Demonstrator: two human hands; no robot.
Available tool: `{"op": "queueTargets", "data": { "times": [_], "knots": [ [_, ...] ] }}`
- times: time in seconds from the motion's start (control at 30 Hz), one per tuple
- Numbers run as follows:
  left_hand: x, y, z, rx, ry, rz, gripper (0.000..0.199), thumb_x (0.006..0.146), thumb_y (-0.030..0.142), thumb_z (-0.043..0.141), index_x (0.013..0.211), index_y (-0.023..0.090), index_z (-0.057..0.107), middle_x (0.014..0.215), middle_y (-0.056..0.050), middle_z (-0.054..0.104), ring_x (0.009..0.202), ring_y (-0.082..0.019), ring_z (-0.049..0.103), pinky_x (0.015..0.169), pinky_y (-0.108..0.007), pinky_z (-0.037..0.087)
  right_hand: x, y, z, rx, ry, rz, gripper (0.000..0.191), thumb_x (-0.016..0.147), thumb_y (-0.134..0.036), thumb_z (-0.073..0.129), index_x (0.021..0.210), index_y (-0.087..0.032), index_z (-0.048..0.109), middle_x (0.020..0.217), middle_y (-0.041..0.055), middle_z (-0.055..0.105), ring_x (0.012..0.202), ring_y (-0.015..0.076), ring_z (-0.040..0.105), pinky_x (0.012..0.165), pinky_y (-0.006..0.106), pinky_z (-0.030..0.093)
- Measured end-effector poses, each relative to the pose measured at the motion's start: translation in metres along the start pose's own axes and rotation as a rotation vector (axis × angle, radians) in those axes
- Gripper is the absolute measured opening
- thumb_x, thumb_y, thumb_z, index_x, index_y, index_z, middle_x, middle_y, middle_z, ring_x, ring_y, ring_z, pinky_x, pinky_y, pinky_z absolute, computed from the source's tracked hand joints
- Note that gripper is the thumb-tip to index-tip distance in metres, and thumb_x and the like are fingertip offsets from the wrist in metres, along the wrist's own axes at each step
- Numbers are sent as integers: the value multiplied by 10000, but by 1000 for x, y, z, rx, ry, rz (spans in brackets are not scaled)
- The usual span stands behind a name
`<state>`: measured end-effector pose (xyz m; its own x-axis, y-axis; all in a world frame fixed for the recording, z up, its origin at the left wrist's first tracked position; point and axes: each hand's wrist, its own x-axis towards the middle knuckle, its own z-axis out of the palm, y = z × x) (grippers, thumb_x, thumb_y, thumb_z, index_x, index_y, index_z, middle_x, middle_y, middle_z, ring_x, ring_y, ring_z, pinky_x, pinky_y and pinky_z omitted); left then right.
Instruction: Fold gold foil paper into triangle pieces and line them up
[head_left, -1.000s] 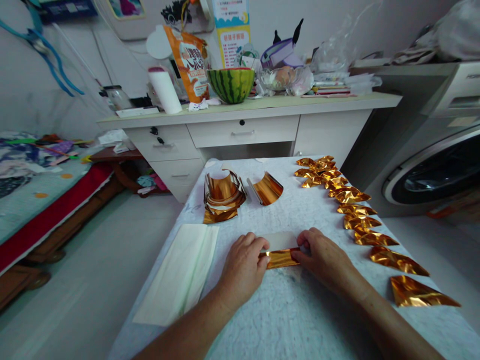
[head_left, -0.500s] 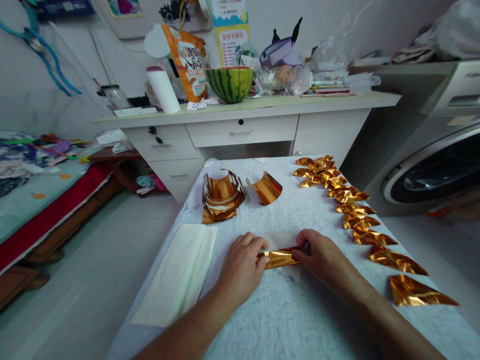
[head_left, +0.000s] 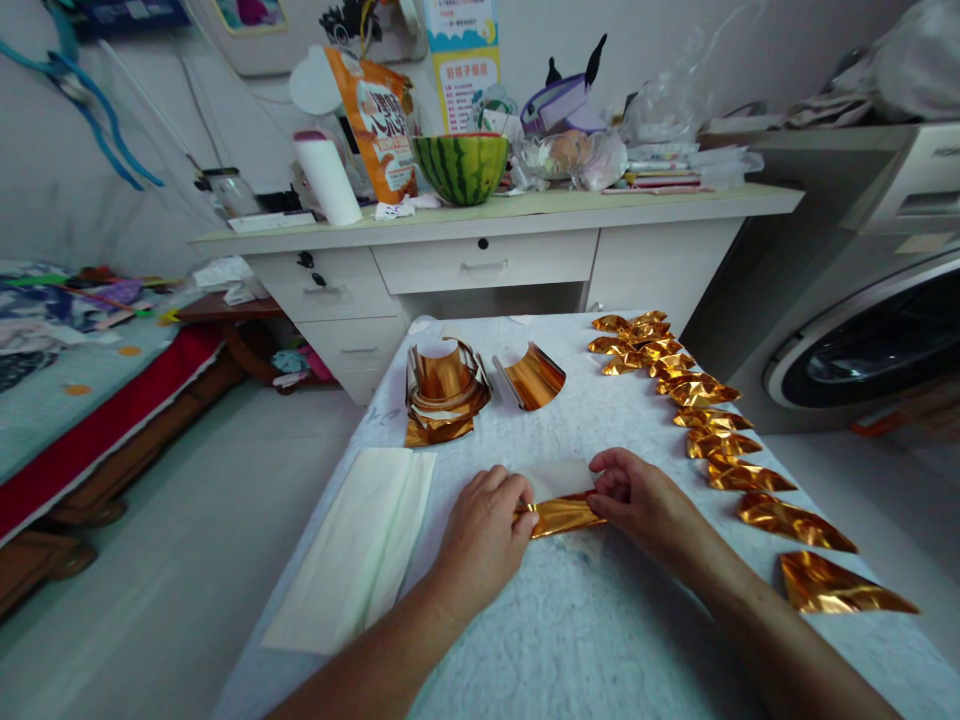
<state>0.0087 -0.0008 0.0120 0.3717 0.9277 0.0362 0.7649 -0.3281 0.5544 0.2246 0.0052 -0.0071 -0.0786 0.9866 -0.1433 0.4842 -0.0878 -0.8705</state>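
A strip of gold foil paper [head_left: 564,514], its near edge folded over white backing, lies between my hands on the cloth-covered table [head_left: 525,640]. My left hand [head_left: 491,525] pinches its left end. At the right end, my right hand [head_left: 634,495] has its thumb on the foil edge, with the fingers curled above the white part; the exact contact is partly hidden. Beyond them sit a curled stack of gold foil sheets [head_left: 444,390] and one loose curved sheet [head_left: 534,377]. Folded gold foil pieces [head_left: 716,443] run in a row down the right side.
A stack of pale paper [head_left: 352,550] lies left of my left hand. Behind the table stands a white desk [head_left: 480,250] carrying a cut watermelon [head_left: 460,168] and an orange bag [head_left: 375,125]. A washing machine [head_left: 862,290] is at the right, a bed [head_left: 97,400] at the left.
My right hand's fingers have lifted and loosened a little, exposing more of the foil's right end. My left hand keeps its grip in the same place.
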Motion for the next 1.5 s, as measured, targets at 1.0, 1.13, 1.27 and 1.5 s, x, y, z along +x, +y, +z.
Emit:
{"op": "queueTargets", "data": {
  "times": [1.0,1.13,1.27,1.5],
  "knots": [
    [-2,-5,-1,-322,184,-52,84,816,141,562,777,204,522,1147,-46,522,1191,-215,466,1000,-350,367,-11,-26,-3,165,-69,-40,152,765,-356,549,737,-216,496,645,-21,540,595,132,513,548,240,387],
    [-2,-5,-4,-371,147,-62,88,821,176,559,762,204,500,848,1,574,842,-170,562,771,-288,427,-10,-23,-2,261,-54,-36,184,754,-376,589,747,-214,502,653,-18,549,602,136,524,562,250,396],
    [0,-6,-1,-542,173,-135,109,803,193,584,854,211,489,799,23,565,752,-147,552,700,-264,418,-8,-20,-3,351,-40,-43,203,746,-371,647,756,-214,517,658,-19,559,605,136,528,566,253,393],
    [5,-11,0,-967,165,-240,552,763,265,658,1220,222,350,839,17,598,740,-150,580,669,-263,448,-10,-27,-4,479,-20,-26,307,711,-432,731,738,-209,522,670,-19,568,624,135,528,567,248,384]
  ]
}}
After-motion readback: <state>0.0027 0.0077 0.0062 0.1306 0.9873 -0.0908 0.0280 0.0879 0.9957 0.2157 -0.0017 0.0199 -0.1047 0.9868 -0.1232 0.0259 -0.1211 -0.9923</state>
